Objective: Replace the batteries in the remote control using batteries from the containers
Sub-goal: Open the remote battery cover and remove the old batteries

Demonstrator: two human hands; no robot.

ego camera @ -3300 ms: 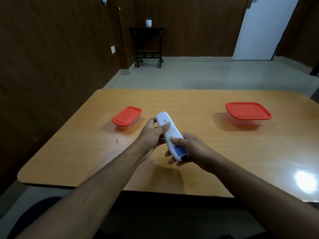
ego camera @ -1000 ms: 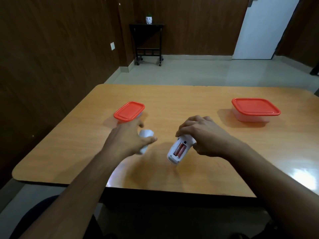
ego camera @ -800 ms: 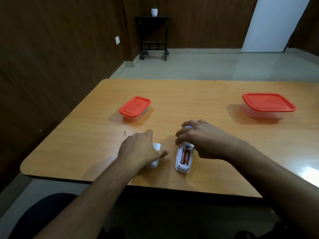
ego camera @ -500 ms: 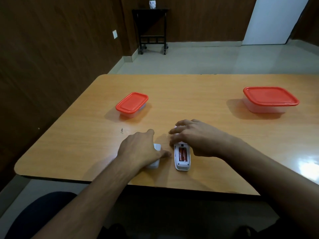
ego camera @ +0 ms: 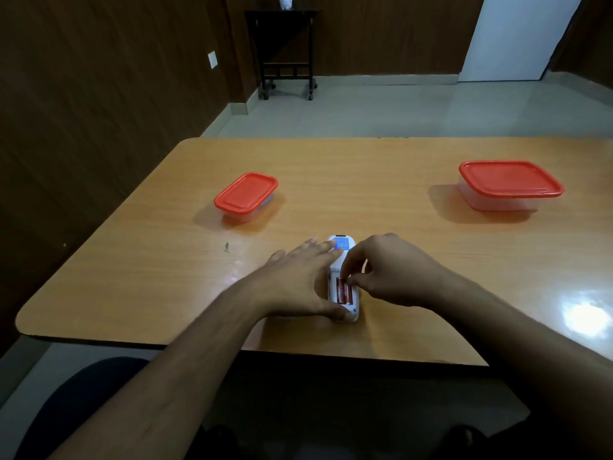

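The white remote (ego camera: 341, 250) lies face down near the table's front edge, with its battery bay uncovered. Two orange batteries (ego camera: 343, 293) sit side by side in the bay. My left hand (ego camera: 295, 283) lies flat along the remote's left side, fingers straight, with the thumb against its near end. My right hand (ego camera: 391, 270) comes in from the right with curled fingers. Its thumb and forefinger pinch the far end of the batteries. The bay's loose cover is out of sight. A small red-lidded container (ego camera: 246, 195) stands at the left and a larger one (ego camera: 509, 182) at the right, both closed.
The wooden table (ego camera: 365, 180) reaches to the right edge of the view, with a bright glare patch at the front right. A small dark speck (ego camera: 227, 247) lies left of my hands. A dark side table (ego camera: 285, 51) stands against the far wall.
The cover came off and my left hand set it down. The remote now lies flat. My left hand has slid right against it, and my right hand's fingertips have moved onto the batteries.
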